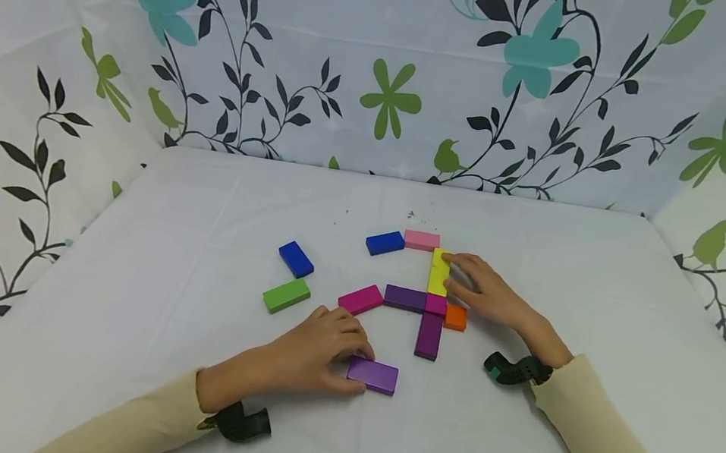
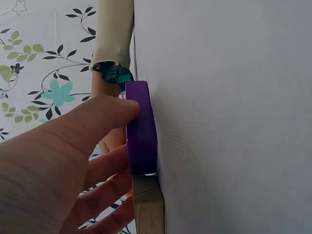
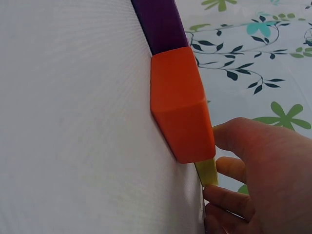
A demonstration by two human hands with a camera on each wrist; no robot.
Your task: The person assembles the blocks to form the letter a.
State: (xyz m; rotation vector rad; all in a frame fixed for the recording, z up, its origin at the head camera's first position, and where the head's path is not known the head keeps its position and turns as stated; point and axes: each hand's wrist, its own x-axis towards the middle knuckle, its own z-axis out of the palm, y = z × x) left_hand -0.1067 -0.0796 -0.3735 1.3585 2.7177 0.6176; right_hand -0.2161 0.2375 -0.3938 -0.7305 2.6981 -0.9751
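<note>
My left hand pinches a light purple block at the near left of the group, thumb on its near edge and a finger on its far edge. In the left wrist view the thumb presses against the purple block, which stands out close beside the tablecloth. My right hand touches the right side of a yellow block with fingertips, its fingers loosely extended. That yellow block meets a magenta block, with an orange block beside it and dark purple blocks adjoining.
A pink block and a blue block sit at the yellow block's far end. Left of centre lie another blue block, a green block and a magenta block. Patterned cloth rises behind the white table.
</note>
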